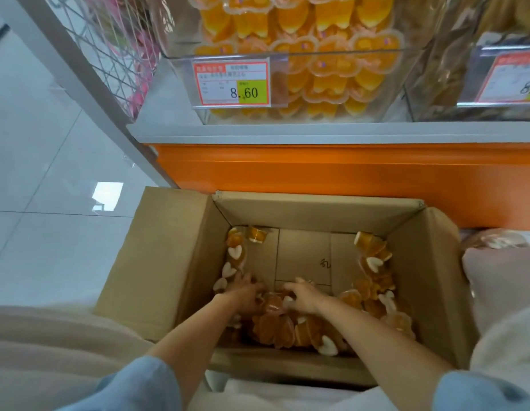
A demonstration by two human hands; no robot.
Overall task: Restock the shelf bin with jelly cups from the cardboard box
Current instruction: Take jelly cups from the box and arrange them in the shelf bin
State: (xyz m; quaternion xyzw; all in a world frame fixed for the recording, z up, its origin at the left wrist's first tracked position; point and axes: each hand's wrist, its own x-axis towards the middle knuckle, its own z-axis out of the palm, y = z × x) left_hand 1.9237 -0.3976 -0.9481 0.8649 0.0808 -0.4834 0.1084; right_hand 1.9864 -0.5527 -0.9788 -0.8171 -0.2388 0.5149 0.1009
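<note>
Risks, left to right. White tiled floor (35, 173) lies beside the open brown cardboard box (157, 262); anything that goes over the splayed left flap probably skids off there.

Left hand (243, 292) is deep in the box, fingers lying forward over the orange heart-shaped jelly cups (275, 318); can't tell if it grips any. The cups are a loose heap at the near wall, with more strung along both sides and bare cardboard mid-box.

Right hand (303, 296) faces the left one across the heap, fingers curled down onto cups. It looks like a two-handed scoop. The main failure would be cups slipping out between the hands on the lift, since they're small, slick and unstacked. Squeezing harder may dent a cup or pop a lid.

Clear plastic shelf bin (332, 52) above is already piled past its front rim, so a big handful could tumble over the lip. Neighbouring clear bin (480, 84) holds other stock; a misplaced drop mixes products.
</note>
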